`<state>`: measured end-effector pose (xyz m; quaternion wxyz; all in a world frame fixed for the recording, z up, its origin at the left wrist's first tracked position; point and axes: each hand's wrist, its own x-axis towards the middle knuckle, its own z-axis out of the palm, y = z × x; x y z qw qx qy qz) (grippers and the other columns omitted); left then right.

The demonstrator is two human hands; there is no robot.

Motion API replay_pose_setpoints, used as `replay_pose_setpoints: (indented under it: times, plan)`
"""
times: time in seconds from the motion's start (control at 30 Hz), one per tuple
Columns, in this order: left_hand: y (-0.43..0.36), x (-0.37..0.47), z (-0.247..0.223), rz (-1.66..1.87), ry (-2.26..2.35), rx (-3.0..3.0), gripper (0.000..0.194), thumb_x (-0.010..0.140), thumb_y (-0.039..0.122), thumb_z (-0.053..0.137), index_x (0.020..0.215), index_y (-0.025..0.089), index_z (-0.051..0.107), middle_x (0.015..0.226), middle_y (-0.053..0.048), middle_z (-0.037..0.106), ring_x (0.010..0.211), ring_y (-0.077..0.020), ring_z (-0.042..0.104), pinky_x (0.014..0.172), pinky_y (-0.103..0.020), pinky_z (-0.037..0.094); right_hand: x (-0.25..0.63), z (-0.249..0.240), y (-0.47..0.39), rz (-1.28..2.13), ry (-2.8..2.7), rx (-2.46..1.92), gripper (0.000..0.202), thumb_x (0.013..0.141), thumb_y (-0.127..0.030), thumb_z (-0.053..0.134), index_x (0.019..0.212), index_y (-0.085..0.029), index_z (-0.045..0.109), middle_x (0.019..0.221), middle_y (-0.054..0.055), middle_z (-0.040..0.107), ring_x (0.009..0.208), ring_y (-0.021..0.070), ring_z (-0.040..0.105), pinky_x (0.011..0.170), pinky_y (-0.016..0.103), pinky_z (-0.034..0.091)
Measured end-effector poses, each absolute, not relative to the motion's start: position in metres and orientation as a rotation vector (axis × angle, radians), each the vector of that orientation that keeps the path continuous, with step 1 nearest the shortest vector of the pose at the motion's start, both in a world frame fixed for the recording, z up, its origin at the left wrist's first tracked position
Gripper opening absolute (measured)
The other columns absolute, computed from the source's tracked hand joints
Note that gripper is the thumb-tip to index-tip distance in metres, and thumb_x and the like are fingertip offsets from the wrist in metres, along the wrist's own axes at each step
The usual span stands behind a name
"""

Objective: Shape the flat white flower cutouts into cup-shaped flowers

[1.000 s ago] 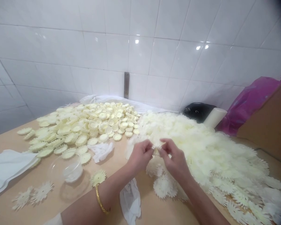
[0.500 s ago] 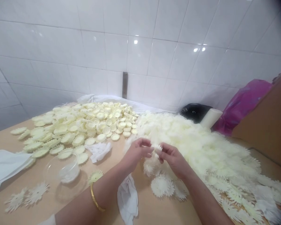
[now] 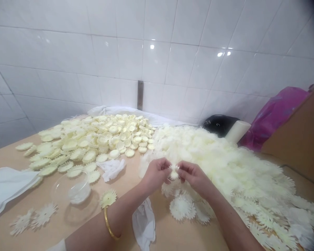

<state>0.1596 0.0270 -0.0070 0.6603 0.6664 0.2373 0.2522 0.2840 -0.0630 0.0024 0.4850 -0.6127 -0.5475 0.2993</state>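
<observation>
Between my two hands is a small pale cream fabric petal piece [image 3: 174, 172] with a notched edge. My left hand [image 3: 158, 173] pinches its left side, and my right hand [image 3: 191, 175] pinches its right side. Just below and behind them lie loose white petal discs [image 3: 181, 206] with toothed rims. A single yellowish toothed disc [image 3: 108, 198] rests beside my left forearm, near the gold bangle. To the right spreads a large heap of fluffy white petal pieces [image 3: 211, 160].
At the left is a pile of cream scalloped discs [image 3: 94, 139]. A clear bowl with white paste [image 3: 80, 192], crumpled white cloths [image 3: 112, 169], a white sheet [image 3: 10, 190] and two loose petals [image 3: 44, 214] lie nearby. Behind stand a white roll [image 3: 238, 131] and a pink bag [image 3: 276, 111].
My hands have drawn level around the petal piece, which now shows more openly between my fingertips. The left hand has turned slightly, and the whole view has shifted a little.
</observation>
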Motion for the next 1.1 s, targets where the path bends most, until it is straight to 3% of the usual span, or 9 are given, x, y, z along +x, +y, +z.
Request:
replay_pose_setpoints:
  times: [0.13, 0.23, 0.43, 0.53, 0.63, 0.8, 0.9, 1.0, 1.1]
  plan:
    - [0.024, 0.162, -0.011, 0.588, 0.594, 1.555, 0.01, 0.067, 0.022, 0.055, 0.071, 0.014, 0.05, 0.065, -0.001, 0.053, 0.059, -0.0121, 0.055, 0.051, -0.025, 0.047, 0.272, -0.007, -0.059, 0.195, -1.462, -1.762, 0.023, 0.079, -0.023, 0.041, 0.057, -0.017, 0.043, 0.054, -0.002, 0.041, 0.052, 0.0109, 0.037, 0.05, 0.023, 0.03]
    - [0.025, 0.162, -0.012, 0.634, 0.628, 1.543, 0.01, 0.067, 0.022, 0.054, 0.065, 0.014, 0.047, 0.057, 0.001, 0.05, 0.054, -0.0113, 0.054, 0.05, -0.024, 0.045, 0.266, -0.011, -0.058, 0.044, -1.466, -1.8, 0.024, 0.081, -0.024, 0.038, 0.059, -0.017, 0.042, 0.055, -0.001, 0.042, 0.051, 0.0112, 0.037, 0.049, 0.024, 0.029]
    - [0.023, 0.158, -0.004, 0.733, 0.5, 1.41, 0.011, 0.065, 0.019, 0.056, 0.064, 0.015, 0.046, 0.055, 0.005, 0.044, 0.048, -0.0077, 0.051, 0.053, -0.024, 0.045, 0.277, -0.003, -0.059, 0.712, -1.297, -1.454, 0.021, 0.079, -0.038, 0.049, 0.076, -0.017, 0.051, 0.069, 0.0, 0.049, 0.061, 0.0116, 0.047, 0.059, 0.024, 0.041]
    - [0.02, 0.157, -0.002, 0.715, 0.451, 1.344, 0.013, 0.065, 0.02, 0.057, 0.066, 0.015, 0.045, 0.057, 0.005, 0.045, 0.049, -0.0085, 0.053, 0.056, -0.026, 0.046, 0.282, 0.0, -0.06, 0.872, -1.232, -1.315, 0.027, 0.077, -0.043, 0.05, 0.082, -0.017, 0.053, 0.075, 0.001, 0.051, 0.066, 0.0118, 0.049, 0.062, 0.024, 0.043]
    - [0.02, 0.158, -0.003, 0.69, 0.482, 1.342, 0.013, 0.066, 0.02, 0.058, 0.068, 0.015, 0.046, 0.057, 0.004, 0.046, 0.05, -0.0089, 0.053, 0.055, -0.025, 0.046, 0.281, -0.001, -0.06, 0.792, -1.285, -1.363, 0.028, 0.077, -0.044, 0.05, 0.075, -0.016, 0.053, 0.068, 0.001, 0.05, 0.061, 0.0119, 0.048, 0.058, 0.024, 0.042]
    - [0.026, 0.159, -0.003, 0.548, 0.593, 1.357, 0.021, 0.063, 0.013, 0.058, 0.082, 0.014, 0.053, 0.062, 0.003, 0.047, 0.049, -0.0089, 0.054, 0.051, -0.023, 0.046, 0.27, -0.004, -0.061, 0.341, -1.462, -1.602, 0.024, 0.082, -0.033, 0.043, 0.065, -0.018, 0.052, 0.057, -0.001, 0.049, 0.053, 0.0116, 0.043, 0.05, 0.023, 0.035]
    - [0.028, 0.16, -0.002, 0.53, 0.553, 1.417, 0.009, 0.066, 0.014, 0.054, 0.075, 0.012, 0.055, 0.061, 0.0, 0.052, 0.049, -0.0099, 0.055, 0.05, -0.023, 0.045, 0.265, -0.005, -0.061, 0.169, -1.505, -1.667, 0.025, 0.083, -0.031, 0.039, 0.066, -0.018, 0.053, 0.06, 0.001, 0.051, 0.054, 0.0127, 0.044, 0.05, 0.024, 0.034]
    - [0.026, 0.16, -0.002, 0.644, 0.534, 1.384, 0.004, 0.066, 0.014, 0.053, 0.069, 0.014, 0.052, 0.056, 0.002, 0.05, 0.047, -0.0096, 0.053, 0.048, -0.023, 0.044, 0.267, -0.003, -0.061, 0.316, -1.37, -1.644, 0.021, 0.081, -0.037, 0.044, 0.082, -0.018, 0.054, 0.061, 0.0, 0.052, 0.053, 0.013, 0.046, 0.051, 0.025, 0.036]
    - [0.026, 0.159, -0.003, 0.674, 0.496, 1.257, 0.009, 0.064, 0.016, 0.057, 0.067, 0.015, 0.049, 0.057, 0.002, 0.049, 0.052, -0.0123, 0.057, 0.048, -0.023, 0.043, 0.275, 0.0, -0.061, 0.616, -1.168, -1.526, 0.034, 0.075, -0.044, 0.051, 0.096, -0.017, 0.051, 0.062, -0.001, 0.052, 0.056, 0.0132, 0.05, 0.057, 0.026, 0.04]
